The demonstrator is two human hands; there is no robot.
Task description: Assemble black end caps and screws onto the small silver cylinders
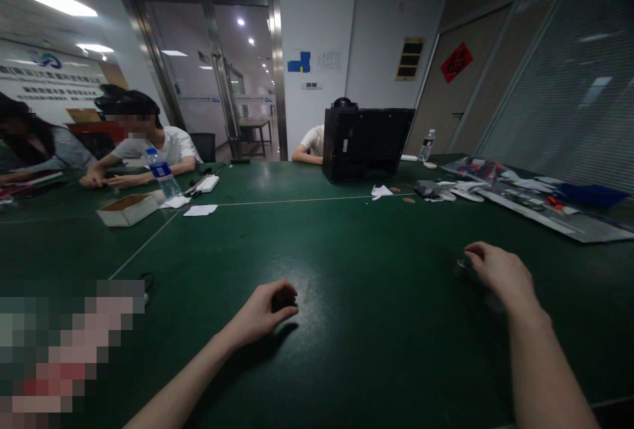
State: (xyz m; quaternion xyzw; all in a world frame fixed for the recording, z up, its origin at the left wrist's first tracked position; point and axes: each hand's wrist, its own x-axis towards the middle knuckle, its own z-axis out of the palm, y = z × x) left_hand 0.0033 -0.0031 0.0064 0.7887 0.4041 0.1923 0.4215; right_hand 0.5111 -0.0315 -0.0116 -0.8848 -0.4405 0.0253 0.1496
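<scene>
My left hand (pixel 270 310) hovers just over the green table (pixel 337 244), near the middle. Its fingers curve round toward the thumb with a gap between them, and nothing is in it. Farther right, my right hand (pixel 502 274) has its fingers bent and drawn together. At those fingertips is a small, dark, shiny cylinder (pixel 461 269); its exact kind is too blurred to name. The hand's back hides part of the grip. Beneath both hands, shadows fall on the tabletop.
An open white box (pixel 127 211), a water bottle (pixel 163 175) and papers (pixel 201 210) lie at the left. A black case (pixel 366 142) stands at the far edge, with another bottle (pixel 426 145) beyond it. Boards and clutter (pixel 545 195) cover the right. People sit across the table.
</scene>
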